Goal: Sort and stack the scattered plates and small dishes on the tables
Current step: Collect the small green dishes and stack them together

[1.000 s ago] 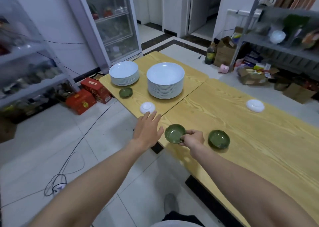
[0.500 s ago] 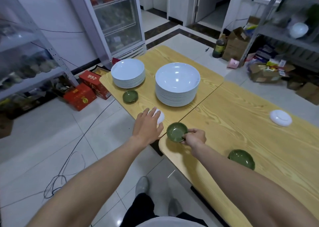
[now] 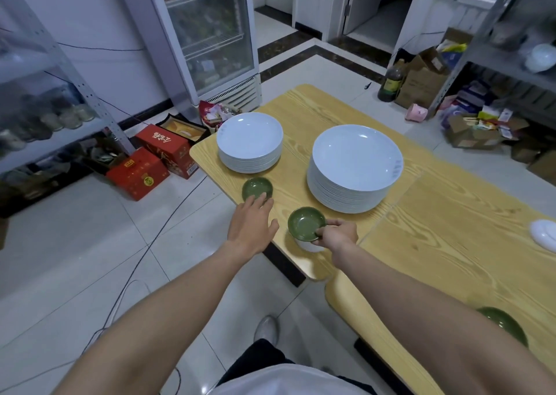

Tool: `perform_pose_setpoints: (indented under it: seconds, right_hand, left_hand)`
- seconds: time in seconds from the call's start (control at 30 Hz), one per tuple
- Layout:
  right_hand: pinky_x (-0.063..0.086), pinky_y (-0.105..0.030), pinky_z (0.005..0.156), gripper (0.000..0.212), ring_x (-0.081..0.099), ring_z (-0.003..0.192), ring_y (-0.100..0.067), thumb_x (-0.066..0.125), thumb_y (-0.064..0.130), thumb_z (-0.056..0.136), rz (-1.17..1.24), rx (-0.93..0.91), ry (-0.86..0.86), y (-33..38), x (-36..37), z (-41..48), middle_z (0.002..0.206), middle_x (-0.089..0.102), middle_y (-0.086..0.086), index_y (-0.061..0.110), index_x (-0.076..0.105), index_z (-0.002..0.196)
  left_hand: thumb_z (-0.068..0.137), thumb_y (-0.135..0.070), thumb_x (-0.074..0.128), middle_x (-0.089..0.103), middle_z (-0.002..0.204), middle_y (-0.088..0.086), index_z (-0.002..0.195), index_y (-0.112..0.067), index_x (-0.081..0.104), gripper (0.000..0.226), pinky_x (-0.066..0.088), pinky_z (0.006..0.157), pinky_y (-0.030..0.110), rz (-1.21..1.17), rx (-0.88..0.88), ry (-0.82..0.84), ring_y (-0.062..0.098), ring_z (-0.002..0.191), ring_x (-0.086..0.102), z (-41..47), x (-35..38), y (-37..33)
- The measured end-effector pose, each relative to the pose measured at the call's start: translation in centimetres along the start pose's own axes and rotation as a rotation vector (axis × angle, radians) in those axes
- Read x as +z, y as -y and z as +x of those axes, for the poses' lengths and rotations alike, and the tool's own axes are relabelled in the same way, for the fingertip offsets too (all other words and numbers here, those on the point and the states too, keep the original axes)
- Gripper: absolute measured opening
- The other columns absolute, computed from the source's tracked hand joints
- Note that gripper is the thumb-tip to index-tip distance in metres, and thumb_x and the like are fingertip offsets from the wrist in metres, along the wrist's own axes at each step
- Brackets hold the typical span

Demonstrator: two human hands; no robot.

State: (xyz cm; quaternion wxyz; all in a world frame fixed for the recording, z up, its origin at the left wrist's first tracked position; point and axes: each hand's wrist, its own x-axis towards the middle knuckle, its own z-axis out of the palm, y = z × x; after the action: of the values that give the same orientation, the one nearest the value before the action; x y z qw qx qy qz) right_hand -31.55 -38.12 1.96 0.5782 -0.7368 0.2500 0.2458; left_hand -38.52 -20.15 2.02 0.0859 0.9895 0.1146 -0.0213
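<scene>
Head view catches the small-dish stage of the sorting. The smaller plate stack and the larger plate stack already stand on the far counter.

The right hand pinches the held green dish by its near rim and carries it just above a small white dish near the counter's edge. The left hand is spread with straight fingers and holds nothing. Its fingertips are at the near rim of the far green dish, though I cannot tell whether they touch it.

The green dishes look to be the set being gathered. The next move probably calls for nesting the held dish squarely into the far one while the left hand steadies it. A third green dish on the near counter and a white dish at the right edge remain unsorted.

The red cartons on the floor carry gold characters, too blurred to read. The dark bottle has a label that is also illegible.
</scene>
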Motion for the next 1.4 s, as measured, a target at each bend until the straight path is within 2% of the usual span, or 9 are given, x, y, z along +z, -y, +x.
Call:
perform_pose_setpoints:
  seconds: [0.3, 0.4, 0.57, 0.73, 0.93, 1.07, 1.17, 1.3, 1.4]
  right_hand:
    - [0.056, -0.025, 0.047, 0.032, 0.067, 0.073, -0.028, 0.064, -0.015, 0.083, 0.054, 0.019, -0.038, 3.0, 5.2, 0.8, 0.115, 0.062, -0.019, 0.004, 0.064, 0.109]
    - [0.056, -0.023, 0.049, 0.029, 0.068, 0.064, -0.025, 0.065, -0.012, 0.085, 0.057, 0.026, -0.042, 3.6, 6.2, 1.4, 0.113, 0.063, -0.018, 0.007, 0.062, 0.106]
    - [0.057, -0.027, 0.057, 0.031, 0.069, 0.07, -0.03, 0.064, -0.012, 0.085, 0.09, 0.043, -0.048, 4.3, 7.2, 2.9, 0.117, 0.064, -0.02, 0.003, 0.062, 0.112]
    - [0.053, -0.027, 0.053, 0.028, 0.066, 0.075, -0.032, 0.063, -0.013, 0.085, 0.121, 0.037, -0.054, 4.8, 7.7, 4.2, 0.115, 0.065, -0.022, 0.003, 0.062, 0.108]
    - [0.056, -0.026, 0.053, 0.03, 0.069, 0.095, -0.037, 0.064, -0.014, 0.085, 0.126, 0.071, -0.075, 4.4, 8.4, 5.5, 0.118, 0.063, -0.023, 0.0, 0.062, 0.112]
    - [0.061, -0.035, 0.069, 0.027, 0.071, 0.085, -0.034, 0.065, -0.013, 0.084, 0.111, 0.087, -0.091, 3.9, 8.2, 5.9, 0.116, 0.064, -0.021, 0.003, 0.063, 0.106]
    - [0.062, -0.037, 0.072, 0.033, 0.07, 0.071, -0.029, 0.065, -0.013, 0.084, 0.107, 0.088, -0.098, 3.6, 7.6, 5.3, 0.115, 0.064, -0.019, 0.001, 0.063, 0.114]
    - [0.059, -0.028, 0.059, 0.026, 0.07, 0.075, -0.027, 0.066, -0.013, 0.084, 0.122, 0.072, -0.116, 3.5, 6.4, 3.8, 0.11, 0.066, -0.017, 0.005, 0.065, 0.102]
    - [0.062, -0.036, 0.07, 0.024, 0.071, 0.07, -0.028, 0.067, -0.012, 0.083, 0.138, 0.064, -0.125, 3.2, 4.7, 2.7, 0.106, 0.067, -0.017, 0.006, 0.064, 0.099]
  left_hand:
    - [0.094, -0.029, 0.054, 0.049, 0.143, 0.013, 0.139, -0.01, 0.049, 0.049, 0.04, 0.1, 0.04, -0.2, -0.069, -0.006, 0.031, 0.129, 0.042, 4.2, 1.2, 4.8]
    - [0.094, -0.024, 0.057, 0.056, 0.126, 0.012, 0.133, -0.008, 0.055, 0.042, 0.048, 0.094, 0.041, -0.357, -0.185, -0.016, 0.031, 0.121, 0.047, 5.7, 1.9, 5.7]
    - [0.095, -0.019, 0.058, 0.047, 0.126, 0.014, 0.135, -0.01, 0.052, 0.041, 0.039, 0.088, 0.027, -0.54, -0.37, 0.041, 0.03, 0.114, 0.051, 8.3, 3.2, 6.9]
    - [0.096, -0.015, 0.06, 0.049, 0.128, 0.015, 0.14, -0.011, 0.048, 0.046, 0.043, 0.095, 0.036, -0.618, -0.449, 0.054, 0.031, 0.115, 0.053, 10.3, 4.9, 7.5]
    - [0.095, 0.001, 0.054, 0.054, 0.127, 0.014, 0.136, -0.01, 0.053, 0.043, 0.042, 0.099, 0.03, -0.729, -0.514, -0.023, 0.029, 0.117, 0.053, 11.3, 6.3, 7.3]
    - [0.092, 0.008, 0.052, 0.055, 0.129, 0.012, 0.132, -0.01, 0.059, 0.044, 0.056, 0.09, 0.048, -0.86, -0.586, -0.035, 0.033, 0.113, 0.058, 11.3, 6.6, 7.2]
    - [0.09, 0.009, 0.054, 0.056, 0.129, 0.011, 0.128, -0.01, 0.061, 0.043, 0.057, 0.086, 0.049, -0.884, -0.588, -0.046, 0.035, 0.108, 0.061, 10.6, 6.3, 7.0]
    - [0.09, 0.008, 0.057, 0.058, 0.127, 0.012, 0.125, -0.009, 0.064, 0.039, 0.058, 0.085, 0.049, -0.919, -0.588, -0.057, 0.034, 0.109, 0.062, 9.1, 5.5, 6.0]
    - [0.09, 0.007, 0.058, 0.058, 0.129, 0.011, 0.124, -0.009, 0.065, 0.038, 0.058, 0.086, 0.048, -0.946, -0.579, -0.068, 0.034, 0.108, 0.063, 7.4, 4.7, 4.5]
